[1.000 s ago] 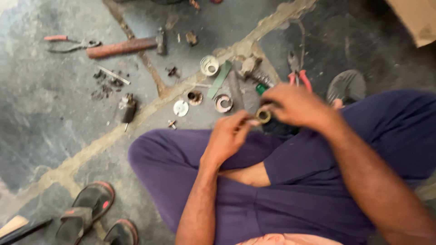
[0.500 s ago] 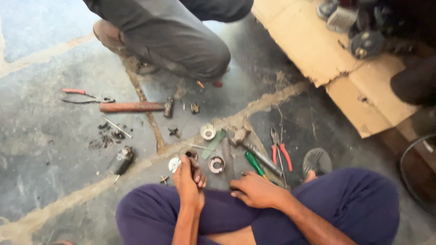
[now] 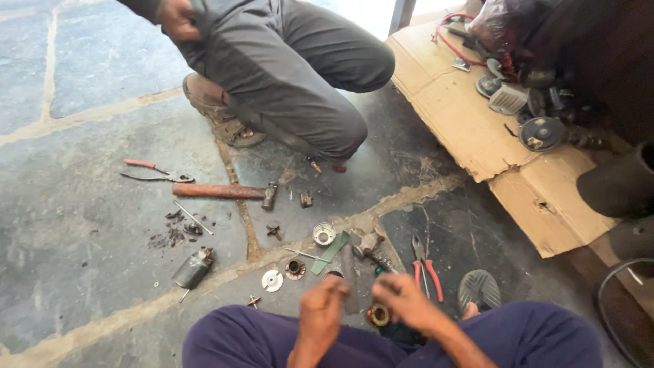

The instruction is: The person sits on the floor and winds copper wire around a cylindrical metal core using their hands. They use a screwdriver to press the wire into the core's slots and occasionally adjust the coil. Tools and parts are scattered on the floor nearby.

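Since half a second ago the view has tilted up, so the crouching co-worker point(image 3: 286, 75) in grey trousers now fills the upper middle of the frame, and both hands have drawn together at lower centre. Left hand point(image 3: 321, 310) and right hand point(image 3: 402, 303) sit side by side above the purple-clad lap, blurred; whether their fingers pinch anything I cannot tell. Small brass-coloured ring part point(image 3: 378, 315) lies just below and between them, nearer the right hand, its opening facing up. On the stone floor point(image 3: 82, 272) I count one hammer point(image 3: 221, 192), long axis running left to right in mid-left frame, one red-handled pliers point(image 3: 427, 269) pointing up-frame just right of the hands, one thinner red-handled pliers point(image 3: 153, 170) at left, one small motor body point(image 3: 193, 268) at lower left, one white disc point(image 3: 272, 280)
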